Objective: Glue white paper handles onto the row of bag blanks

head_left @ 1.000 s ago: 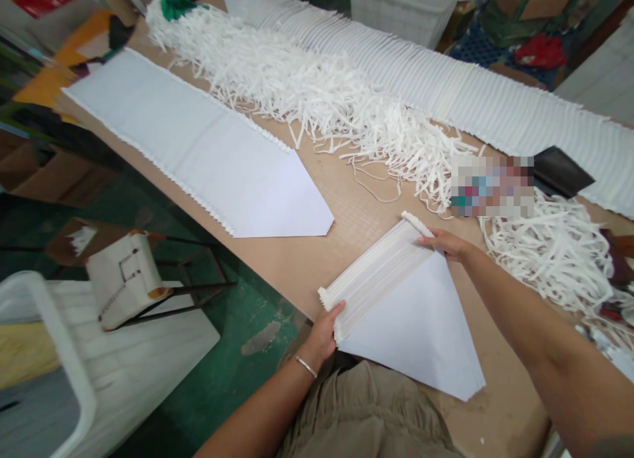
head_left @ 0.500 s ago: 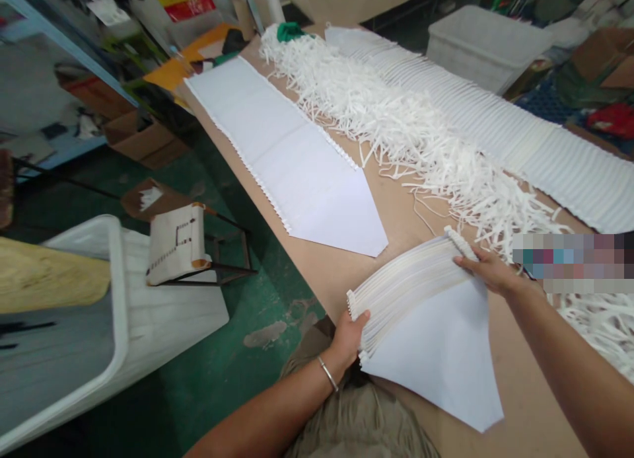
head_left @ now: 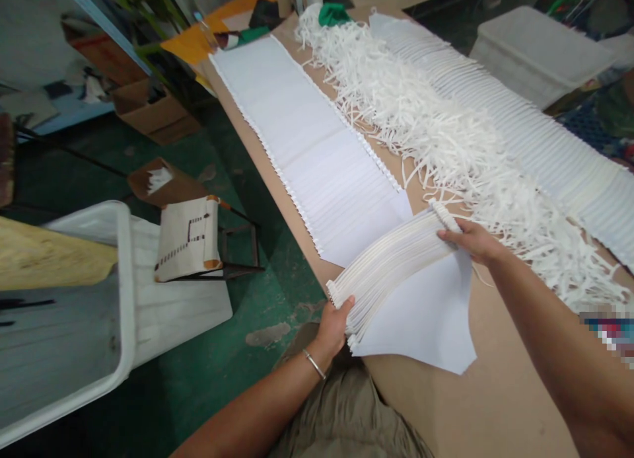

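I hold a thick stack of white pointed paper pieces (head_left: 416, 299) by its two ends on the brown table (head_left: 495, 405). My left hand (head_left: 334, 322) grips the near end at the table's edge. My right hand (head_left: 473, 240) pinches the far end, next to the shredded strips. The stack's fanned edge now touches the near tip of a long row of overlapped white sheets (head_left: 317, 141) laid along the table's left side.
A long heap of white paper strips (head_left: 446, 134) runs down the table's middle, with another row of overlapped white pieces (head_left: 535, 141) behind it. On the green floor to the left stand a white plastic tub (head_left: 74, 312), a small stool (head_left: 198, 240) and cardboard boxes (head_left: 153, 111).
Both hands have carried the stack forward along the table until it meets the end of the long laid-out row. The camera view swung left and forward.
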`<move>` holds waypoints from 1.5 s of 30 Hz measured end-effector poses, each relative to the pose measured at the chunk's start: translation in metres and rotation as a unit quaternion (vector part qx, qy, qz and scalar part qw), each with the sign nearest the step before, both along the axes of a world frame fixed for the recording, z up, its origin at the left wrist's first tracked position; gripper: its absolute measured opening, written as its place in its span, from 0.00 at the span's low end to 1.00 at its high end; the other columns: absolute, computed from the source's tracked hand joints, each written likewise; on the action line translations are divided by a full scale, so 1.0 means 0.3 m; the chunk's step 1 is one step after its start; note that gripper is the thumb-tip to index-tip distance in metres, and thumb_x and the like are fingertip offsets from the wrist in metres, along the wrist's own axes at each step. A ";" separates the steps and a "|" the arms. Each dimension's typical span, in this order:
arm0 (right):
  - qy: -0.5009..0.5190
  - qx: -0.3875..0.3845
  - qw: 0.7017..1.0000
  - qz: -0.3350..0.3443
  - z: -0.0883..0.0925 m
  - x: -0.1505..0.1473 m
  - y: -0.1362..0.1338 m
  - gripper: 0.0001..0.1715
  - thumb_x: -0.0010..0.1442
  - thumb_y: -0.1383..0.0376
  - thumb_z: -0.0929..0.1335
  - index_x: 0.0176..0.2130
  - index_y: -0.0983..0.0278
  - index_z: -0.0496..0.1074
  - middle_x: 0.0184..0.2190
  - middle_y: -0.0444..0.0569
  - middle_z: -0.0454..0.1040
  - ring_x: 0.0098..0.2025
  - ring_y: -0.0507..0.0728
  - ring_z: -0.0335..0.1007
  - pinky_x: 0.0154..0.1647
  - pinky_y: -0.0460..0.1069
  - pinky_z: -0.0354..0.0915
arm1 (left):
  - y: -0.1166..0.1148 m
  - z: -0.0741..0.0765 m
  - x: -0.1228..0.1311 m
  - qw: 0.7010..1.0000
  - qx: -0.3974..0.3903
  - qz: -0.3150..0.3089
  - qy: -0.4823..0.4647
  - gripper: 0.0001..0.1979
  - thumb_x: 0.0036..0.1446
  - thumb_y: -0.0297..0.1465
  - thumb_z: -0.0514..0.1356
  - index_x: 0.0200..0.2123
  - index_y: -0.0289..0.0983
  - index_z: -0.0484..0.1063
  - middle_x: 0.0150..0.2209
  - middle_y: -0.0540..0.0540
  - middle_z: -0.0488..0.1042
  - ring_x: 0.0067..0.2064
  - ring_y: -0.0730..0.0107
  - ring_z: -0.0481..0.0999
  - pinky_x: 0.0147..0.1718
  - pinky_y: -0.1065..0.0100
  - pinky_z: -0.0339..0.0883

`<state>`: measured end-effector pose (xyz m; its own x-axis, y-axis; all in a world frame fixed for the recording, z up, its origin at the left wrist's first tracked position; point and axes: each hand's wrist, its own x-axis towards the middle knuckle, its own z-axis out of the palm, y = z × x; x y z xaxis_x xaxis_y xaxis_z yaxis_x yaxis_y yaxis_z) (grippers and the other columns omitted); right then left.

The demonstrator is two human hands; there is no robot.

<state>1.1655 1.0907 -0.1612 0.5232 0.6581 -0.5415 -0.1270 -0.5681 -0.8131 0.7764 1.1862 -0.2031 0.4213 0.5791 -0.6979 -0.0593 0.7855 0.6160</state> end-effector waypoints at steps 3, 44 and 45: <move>-0.019 -0.003 1.000 0.013 -0.026 0.017 0.066 0.29 0.49 0.52 0.78 0.49 0.61 0.76 0.44 0.52 0.82 0.41 0.62 0.79 0.43 0.54 0.76 | 0.038 -0.019 0.003 1.000 -0.009 -0.004 0.006 0.33 0.42 0.41 0.77 0.50 0.32 0.78 0.51 0.34 0.79 0.53 0.50 0.80 0.55 0.53 0.72; -0.071 -0.144 0.981 0.110 -0.262 0.234 0.432 0.25 0.44 0.50 0.80 0.35 0.64 0.79 0.29 0.48 0.80 0.31 0.57 0.74 0.32 0.48 0.70 | 0.609 -0.236 0.158 0.829 0.261 -0.485 0.098 0.24 0.55 0.53 0.60 0.25 0.36 0.66 0.22 0.54 0.60 0.26 0.74 0.57 0.26 0.70 0.48; -0.093 -0.144 0.979 0.108 -0.266 0.237 0.438 0.23 0.45 0.50 0.79 0.33 0.64 0.78 0.28 0.47 0.79 0.30 0.56 0.73 0.31 0.48 0.69 | 0.610 -0.239 0.156 0.828 0.267 -0.483 0.100 0.25 0.54 0.53 0.60 0.24 0.37 0.65 0.22 0.54 0.58 0.26 0.74 0.56 0.26 0.70 0.48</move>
